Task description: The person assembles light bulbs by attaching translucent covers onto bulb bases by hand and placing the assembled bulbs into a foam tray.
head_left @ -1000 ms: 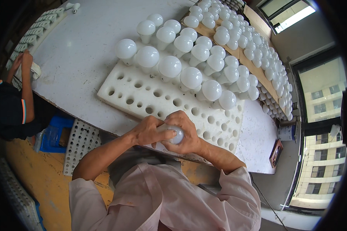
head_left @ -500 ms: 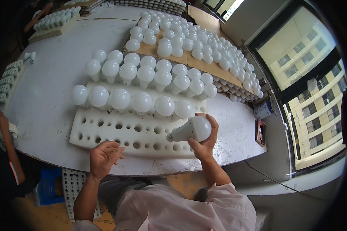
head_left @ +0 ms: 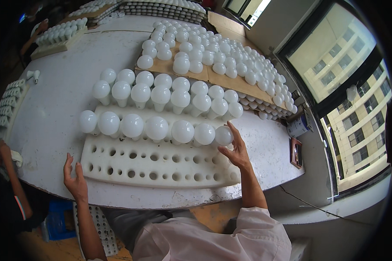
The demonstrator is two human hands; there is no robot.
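A white foam tray [head_left: 185, 167] with rows of round holes lies at the table's front. Along its far part stands a row of white LED light bulbs [head_left: 132, 125], globes up. At the right end of that row, my right hand [head_left: 237, 150] curls its thumb and fingers around the near and right sides of one light bulb [head_left: 224, 135], whose lower part is hidden. My left hand [head_left: 76, 180] is open beside the tray's left end, thumb and fingers apart, holding nothing. Behind, more bulbs [head_left: 160, 95] stand in two rows on another foam tray.
Many white bulb globes [head_left: 196, 55] cover stacked cardboard layers [head_left: 161, 65] at the back right. Another person's arm [head_left: 11, 167] is at the left edge, near a tray of white parts [head_left: 6, 106]. A bucket [head_left: 297, 126] and a brown box [head_left: 295, 152] sit by the window.
My right hand has turned the light bulb from lying sideways to globe up and brought it to the row's right end. My left hand has moved left and opened.
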